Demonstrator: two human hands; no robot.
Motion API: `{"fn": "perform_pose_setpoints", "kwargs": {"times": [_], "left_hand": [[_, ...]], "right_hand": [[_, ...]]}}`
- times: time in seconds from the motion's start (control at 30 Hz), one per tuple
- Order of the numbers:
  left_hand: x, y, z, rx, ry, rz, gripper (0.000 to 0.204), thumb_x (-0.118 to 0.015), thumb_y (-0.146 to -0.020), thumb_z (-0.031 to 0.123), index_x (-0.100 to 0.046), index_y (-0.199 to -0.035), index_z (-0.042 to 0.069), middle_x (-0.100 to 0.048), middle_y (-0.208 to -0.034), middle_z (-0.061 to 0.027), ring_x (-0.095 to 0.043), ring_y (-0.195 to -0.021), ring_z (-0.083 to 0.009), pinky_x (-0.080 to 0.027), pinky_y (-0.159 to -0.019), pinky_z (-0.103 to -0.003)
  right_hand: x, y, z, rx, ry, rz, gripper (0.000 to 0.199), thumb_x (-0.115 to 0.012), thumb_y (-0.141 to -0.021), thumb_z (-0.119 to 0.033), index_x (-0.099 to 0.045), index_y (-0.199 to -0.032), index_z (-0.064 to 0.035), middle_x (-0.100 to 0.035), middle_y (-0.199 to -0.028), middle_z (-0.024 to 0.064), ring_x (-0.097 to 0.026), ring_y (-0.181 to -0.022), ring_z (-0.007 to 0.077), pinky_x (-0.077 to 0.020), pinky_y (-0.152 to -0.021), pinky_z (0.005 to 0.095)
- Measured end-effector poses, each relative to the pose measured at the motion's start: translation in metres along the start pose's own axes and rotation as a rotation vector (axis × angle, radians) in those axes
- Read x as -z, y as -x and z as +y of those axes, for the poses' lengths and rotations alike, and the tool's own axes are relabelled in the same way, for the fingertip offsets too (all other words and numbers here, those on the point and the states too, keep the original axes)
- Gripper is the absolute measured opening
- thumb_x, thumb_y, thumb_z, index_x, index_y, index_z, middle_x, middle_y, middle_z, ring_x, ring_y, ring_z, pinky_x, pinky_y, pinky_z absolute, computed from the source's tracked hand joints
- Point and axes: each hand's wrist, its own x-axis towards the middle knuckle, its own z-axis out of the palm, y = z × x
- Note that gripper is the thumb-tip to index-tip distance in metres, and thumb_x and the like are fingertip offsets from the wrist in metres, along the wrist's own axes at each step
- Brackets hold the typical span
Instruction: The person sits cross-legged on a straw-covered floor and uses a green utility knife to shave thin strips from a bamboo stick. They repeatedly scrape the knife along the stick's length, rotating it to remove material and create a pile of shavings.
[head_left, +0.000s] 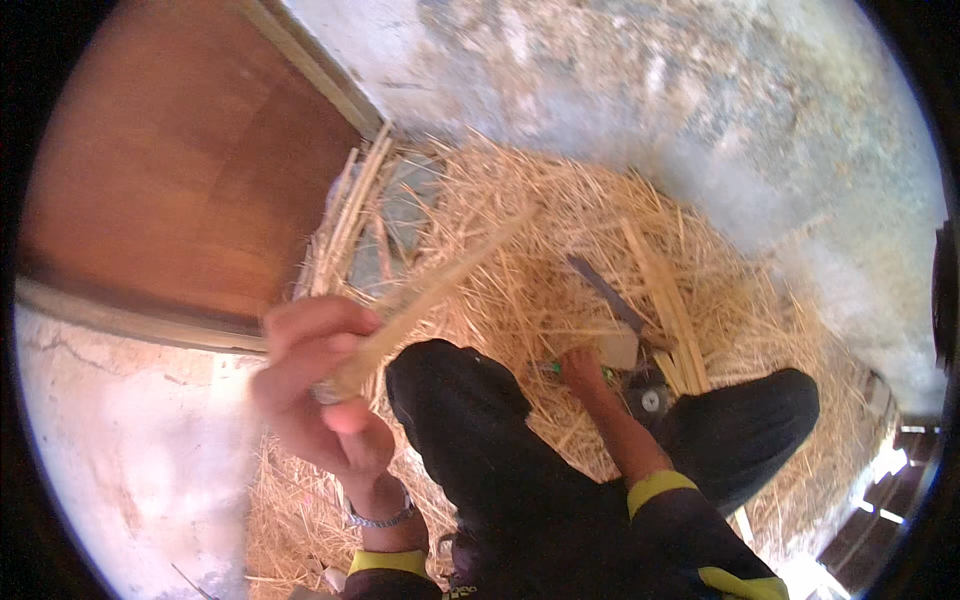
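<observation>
My left hand [325,385] is raised close to the camera, its fingers closed around one end of a long, pale bamboo strip [440,285]. The strip slants up and away to the right over the straw. Lower down, between my knees, my right hand [583,370] is closed beside a pale block [618,348]. A bit of green shows at its fingertips, too small to name. Just beyond that hand lies a knife with a dark blade [603,287], its handle end toward the split bamboo pieces [670,305].
Straw-like shavings [560,190] cover the floor around my legs. A bundle of thin strips [350,220] lies beside the brown door panel [190,170] at the left. A stained wall [690,90] rises behind. Near my right knee sits a dark round object [650,401] with a pale centre.
</observation>
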Motion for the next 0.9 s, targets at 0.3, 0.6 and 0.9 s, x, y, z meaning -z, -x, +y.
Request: {"fn": "perform_pose_setpoints", "kwargs": {"times": [0.3, 0.6, 0.9], "left_hand": [[-0.001, 0.041, 0.014, 0.160, 0.036, 0.211, 0.048, -0.046, -0.088, 0.049, -0.042, -0.095, 0.002, -0.053, -0.081, -0.0189, -0.048, -0.052, -0.0145, -0.041, -0.040, -0.020], [0.001, 0.063, 0.021, 0.188, 0.139, 0.180, 0.048, -0.049, -0.086, 0.050, -0.041, -0.099, 0.005, -0.052, -0.083, -0.0195, -0.050, -0.056, -0.0163, -0.045, -0.040, -0.022], [0.005, 0.060, 0.024, 0.289, 0.255, 0.255, 0.052, -0.061, -0.078, 0.050, -0.040, -0.099, 0.007, -0.049, -0.090, -0.0173, -0.056, -0.067, -0.0172, -0.051, -0.045, -0.021]], "right_hand": [[0.187, 0.010, 0.080, -0.266, -0.427, -0.410, 0.029, -0.043, -0.088, -0.016, -0.053, -0.110, 0.0011, -0.062, -0.098, 0.0178, -0.060, -0.093, 0.0311, -0.0457, -0.080, 0.0435], [0.377, 0.112, 0.014, 0.276, -1.624, -0.067, 0.044, -0.027, -0.097, -0.041, -0.049, -0.110, -0.0046, -0.053, -0.073, 0.0086, -0.054, -0.066, 0.0215, -0.0421, -0.061, 0.0338], [0.365, 0.103, -0.002, 0.170, -1.994, -0.267, 0.036, -0.036, -0.096, -0.037, -0.049, -0.102, -0.0033, -0.042, -0.056, 0.0033, -0.042, -0.047, 0.0137, -0.0374, -0.049, 0.0278]]}}
